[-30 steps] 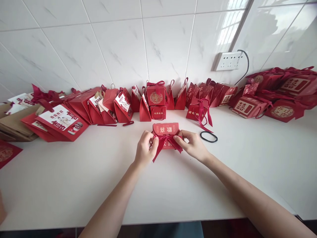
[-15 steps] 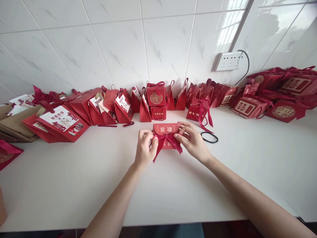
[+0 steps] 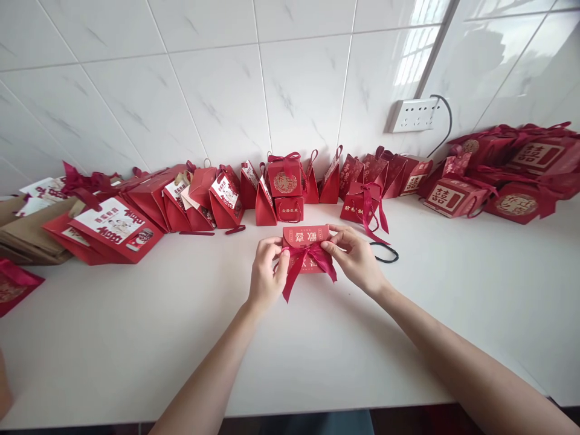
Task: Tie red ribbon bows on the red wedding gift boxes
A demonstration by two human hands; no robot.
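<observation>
A small red box with gold characters lies at the middle of the white table, between my hands. A dark red ribbon is tied in a bow across its front, its tails hanging toward me. My left hand pinches the bow's left loop between thumb and fingers at the box's left edge. On the other side, my right hand pinches the right loop, with its fingers against the box's right edge.
Red gift boxes line the tiled wall, with two stacked boxes behind the middle. More boxes are piled at right. A black band lies beside my right hand. Brown paper bags are at left; a socket strip is on the wall.
The view has shifted slightly. Both hands keep hold of the bow, and its left tail hangs a little lower toward me.
</observation>
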